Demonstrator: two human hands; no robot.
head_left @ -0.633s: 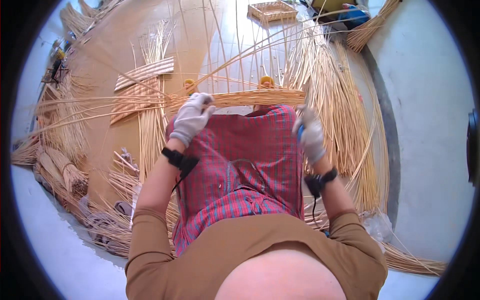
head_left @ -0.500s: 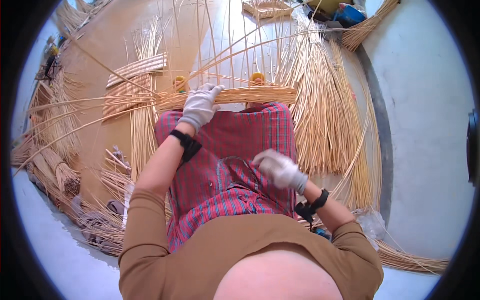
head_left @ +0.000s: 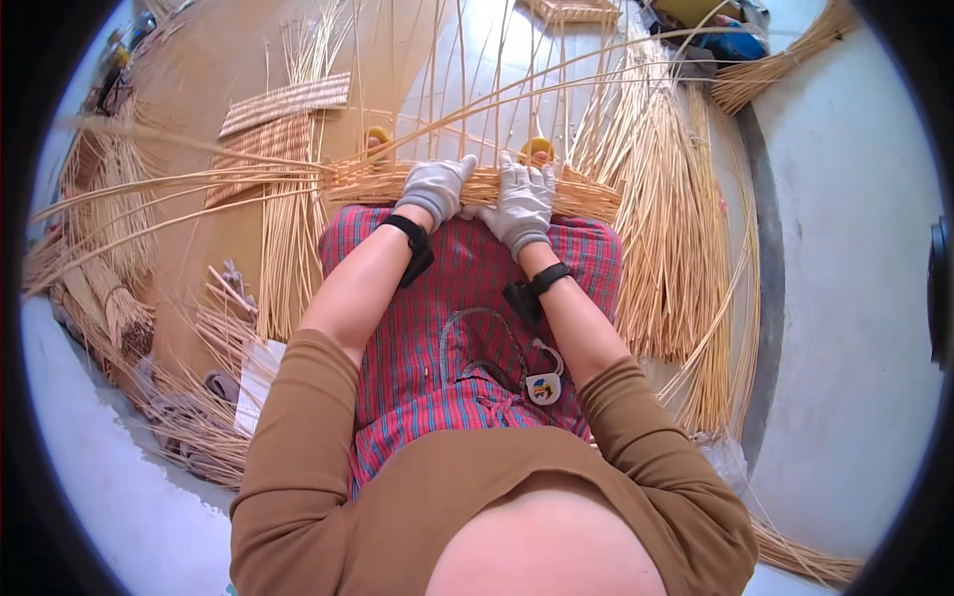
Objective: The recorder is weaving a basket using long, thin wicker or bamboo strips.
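Note:
My gloved left hand (head_left: 433, 191) is closed over a woven band of pale rattan (head_left: 581, 196) lying across my lap. My gloved right hand (head_left: 522, 202) grips the same band just to the right, fingers bent over its upper edge. Long upright stakes (head_left: 459, 79) rise from the band, and loose weavers (head_left: 149, 179) stretch off to the left. Red plaid cloth (head_left: 397, 328) covers my lap, with a small white-cased object (head_left: 544, 389), apparently a tape measure, lying on it.
Large bundles of rattan (head_left: 666, 248) lie on the right, more strands (head_left: 134, 318) on the left. Two woven panels (head_left: 258, 149) lie behind at left. A tray (head_left: 571, 10), blue container (head_left: 725, 42) and tied bundle (head_left: 780, 60) sit at the back.
My left hand has shifted right along the band. My right hand has moved up from over my lap onto the band. The small white-cased object now shows on the cloth.

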